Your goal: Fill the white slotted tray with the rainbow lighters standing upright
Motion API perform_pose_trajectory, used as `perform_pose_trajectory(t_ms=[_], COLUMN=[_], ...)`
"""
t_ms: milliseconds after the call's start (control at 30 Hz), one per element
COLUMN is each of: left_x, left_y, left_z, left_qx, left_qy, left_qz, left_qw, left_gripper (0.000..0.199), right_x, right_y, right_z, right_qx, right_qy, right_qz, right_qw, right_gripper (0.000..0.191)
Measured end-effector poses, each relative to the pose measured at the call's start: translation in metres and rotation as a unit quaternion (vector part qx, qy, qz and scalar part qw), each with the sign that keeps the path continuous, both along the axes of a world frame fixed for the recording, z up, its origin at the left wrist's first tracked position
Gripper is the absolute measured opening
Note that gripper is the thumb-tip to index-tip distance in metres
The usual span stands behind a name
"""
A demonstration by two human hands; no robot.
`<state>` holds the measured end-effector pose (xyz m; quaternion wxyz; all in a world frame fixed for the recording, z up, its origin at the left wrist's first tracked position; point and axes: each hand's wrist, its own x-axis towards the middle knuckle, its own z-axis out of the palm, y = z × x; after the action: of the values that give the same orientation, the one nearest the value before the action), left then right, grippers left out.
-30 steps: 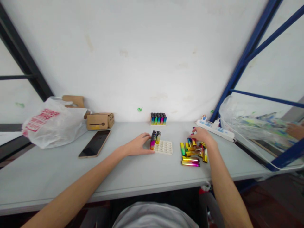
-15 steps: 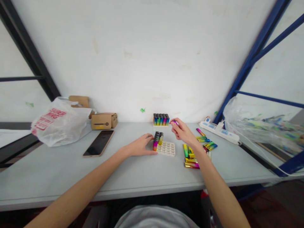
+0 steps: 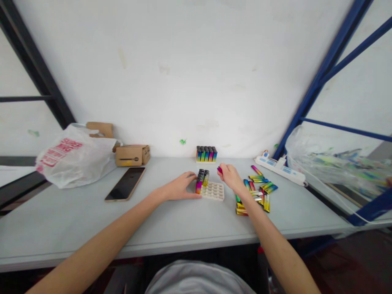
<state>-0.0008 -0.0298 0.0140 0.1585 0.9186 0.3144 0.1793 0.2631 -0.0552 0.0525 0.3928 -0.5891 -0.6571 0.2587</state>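
Observation:
My left hand [image 3: 181,187] is at the left side of a cream tray [image 3: 217,191] with rows of round-cornered slots. Its thumb touches the front left corner and its fingers curve behind, gripping the tray's left end. Several shiny multicoloured lighters [image 3: 199,184] with black tops stand upright in the tray's left rows. Just above and right of the tray, my right hand [image 3: 230,176] is closed on a purple-pink lighter [image 3: 219,169], mostly hidden by the fingers. To the right, a loose pile of metallic lighters [image 3: 267,203] lies on the table, partly behind my right forearm.
Against the wall stands a filled block of lighters [image 3: 206,154]. On the left are a phone [image 3: 125,184], a small cardboard box [image 3: 132,156] and a white plastic bag [image 3: 76,157]. A power strip [image 3: 281,170] lies at the right, near a blue frame [image 3: 309,94].
My right hand has moved down and slightly left, bringing the purple-pink lighter closer to the tray. My left hand stays at the tray's left end.

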Motion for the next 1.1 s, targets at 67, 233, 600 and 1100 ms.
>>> perform_pose_trajectory(t_ms=[67, 233, 600, 1100], left_x=[0.0, 0.0, 0.0, 0.0], left_y=[0.0, -0.001, 0.001, 0.0], left_z=[0.0, 0.001, -0.002, -0.002], left_qx=[-0.001, -0.01, -0.004, -0.003], left_qy=[0.002, -0.006, -0.014, -0.014], left_qz=[0.002, 0.003, 0.004, 0.007], left_qw=[1.0, 1.0, 1.0, 1.0], left_gripper=[0.08, 0.081, 0.08, 0.079], right_x=[-0.001, -0.003, 0.004, -0.002], right_y=[0.001, 0.001, -0.003, -0.008], right_z=[-0.001, -0.005, 0.004, 0.0], right_qx=[-0.005, -0.004, 0.108, 0.015], right_qy=[-0.002, 0.035, 0.036, -0.059], right_qz=[0.006, 0.043, 0.146, 0.211], right_qw=[1.0, 0.998, 0.983, 0.976], right_gripper=[0.047, 0.062, 0.049, 0.032])
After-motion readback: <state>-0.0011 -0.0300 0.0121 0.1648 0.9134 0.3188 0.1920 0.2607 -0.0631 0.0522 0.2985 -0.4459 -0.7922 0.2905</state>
